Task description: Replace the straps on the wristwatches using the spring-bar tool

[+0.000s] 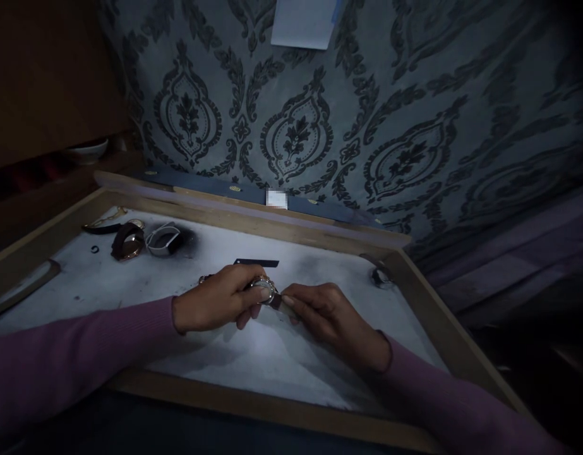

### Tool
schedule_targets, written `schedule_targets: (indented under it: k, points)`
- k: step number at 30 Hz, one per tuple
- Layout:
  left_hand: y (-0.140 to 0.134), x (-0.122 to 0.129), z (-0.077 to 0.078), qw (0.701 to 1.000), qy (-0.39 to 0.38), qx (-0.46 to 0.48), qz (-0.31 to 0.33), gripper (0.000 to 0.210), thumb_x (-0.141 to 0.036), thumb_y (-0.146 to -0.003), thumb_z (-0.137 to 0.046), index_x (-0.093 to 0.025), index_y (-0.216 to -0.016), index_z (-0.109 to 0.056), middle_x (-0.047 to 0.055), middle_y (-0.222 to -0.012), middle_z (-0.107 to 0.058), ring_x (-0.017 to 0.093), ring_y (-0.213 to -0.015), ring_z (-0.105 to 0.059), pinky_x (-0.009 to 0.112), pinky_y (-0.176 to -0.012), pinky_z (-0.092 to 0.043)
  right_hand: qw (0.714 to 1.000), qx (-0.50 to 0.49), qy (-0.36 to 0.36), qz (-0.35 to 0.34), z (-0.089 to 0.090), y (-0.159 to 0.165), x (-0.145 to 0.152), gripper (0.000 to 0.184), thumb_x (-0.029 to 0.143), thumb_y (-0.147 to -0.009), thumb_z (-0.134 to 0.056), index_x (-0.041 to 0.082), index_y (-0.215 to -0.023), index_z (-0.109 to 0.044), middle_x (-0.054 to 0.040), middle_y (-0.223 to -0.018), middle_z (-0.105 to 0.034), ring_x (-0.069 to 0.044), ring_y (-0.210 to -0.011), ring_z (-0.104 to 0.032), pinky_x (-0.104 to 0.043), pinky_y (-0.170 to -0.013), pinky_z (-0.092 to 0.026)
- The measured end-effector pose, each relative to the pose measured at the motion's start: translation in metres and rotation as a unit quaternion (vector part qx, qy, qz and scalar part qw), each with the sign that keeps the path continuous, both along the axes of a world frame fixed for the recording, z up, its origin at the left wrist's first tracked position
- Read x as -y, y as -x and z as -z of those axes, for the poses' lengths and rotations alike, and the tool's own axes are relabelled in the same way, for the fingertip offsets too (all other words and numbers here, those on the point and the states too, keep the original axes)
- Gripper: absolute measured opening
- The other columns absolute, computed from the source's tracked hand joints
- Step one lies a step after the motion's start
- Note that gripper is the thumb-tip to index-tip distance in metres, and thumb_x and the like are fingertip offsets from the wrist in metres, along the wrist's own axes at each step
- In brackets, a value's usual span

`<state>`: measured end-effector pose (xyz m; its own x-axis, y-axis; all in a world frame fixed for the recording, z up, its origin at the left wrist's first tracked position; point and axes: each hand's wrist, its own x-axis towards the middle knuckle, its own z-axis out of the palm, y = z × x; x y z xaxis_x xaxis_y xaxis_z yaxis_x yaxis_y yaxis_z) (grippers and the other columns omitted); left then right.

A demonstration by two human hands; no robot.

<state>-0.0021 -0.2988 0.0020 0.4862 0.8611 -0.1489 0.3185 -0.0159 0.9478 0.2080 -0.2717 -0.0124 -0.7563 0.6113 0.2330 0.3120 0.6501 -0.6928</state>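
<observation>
- My left hand (215, 300) is curled closed around a round metal watch (264, 289), thumb and fingers clamping the case so its face shows just past my knuckles.
- My right hand (319, 309) sits just to the right of it, fingers pinched shut on a short dark strap end (276, 299) that meets the case; the two hands touch at that joint.
- I judge the step in hand to be fitting or freeing the strap at the lug, mid-way, with the joint not plainly seated.
- The next move, as I read it, calls for a steady left grip and a small, precise push or twist from the right fingertips; the pin itself is too small for me to see.
- Just beyond my left hand lies a thin dark strip (256, 262) on the white tray surface (253, 360).
- Well off to the far left of my left hand rest a brown-strapped watch (128, 242) and a white-strapped watch (164, 241); another watch (381, 275) lies beyond my right hand near the tray's wooden rim.
</observation>
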Motion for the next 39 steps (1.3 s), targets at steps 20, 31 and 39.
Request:
schedule_targets:
  k: [20, 31, 39]
  points:
    - [0.000, 0.007, 0.006, 0.981, -0.182, -0.068, -0.011, 0.020, -0.027, -0.098, -0.038, -0.018, -0.083, -0.047, -0.005, -0.056, -0.051, 0.010, -0.053, -0.051, 0.023, -0.058, -0.038, 0.995, 0.000, 0.055, 0.089, -0.006, 0.007, 0.011, 0.039, 0.034, -0.100, -0.042, 0.016, -0.069, -0.057, 0.0034, -0.053, -0.050, -0.008, -0.042, -0.044, -0.020, -0.044, -0.032]
    - [-0.001, -0.003, 0.011, 0.988, 0.099, 0.116, 0.012, 0.021, -0.034, -0.091, -0.050, -0.015, -0.081, -0.050, -0.002, -0.064, -0.058, 0.007, -0.047, -0.053, 0.018, -0.043, -0.034, 1.000, 0.022, -0.018, 0.009, -0.001, 0.000, 0.003, 0.035, 0.028, -0.102, -0.040, 0.015, -0.078, -0.061, 0.0021, -0.059, -0.052, -0.009, -0.050, -0.048, -0.021, -0.052, -0.036]
    - [0.002, -0.005, 0.009, 0.960, 0.193, 0.200, 0.034, 0.029, -0.042, -0.086, -0.061, -0.015, -0.080, -0.051, 0.001, -0.068, -0.063, 0.007, -0.050, -0.055, 0.019, -0.044, -0.031, 0.999, -0.015, -0.031, 0.004, -0.003, -0.002, 0.002, 0.033, 0.028, -0.101, -0.041, 0.015, -0.080, -0.063, 0.0018, -0.058, -0.054, -0.008, -0.046, -0.047, -0.021, -0.049, -0.038]
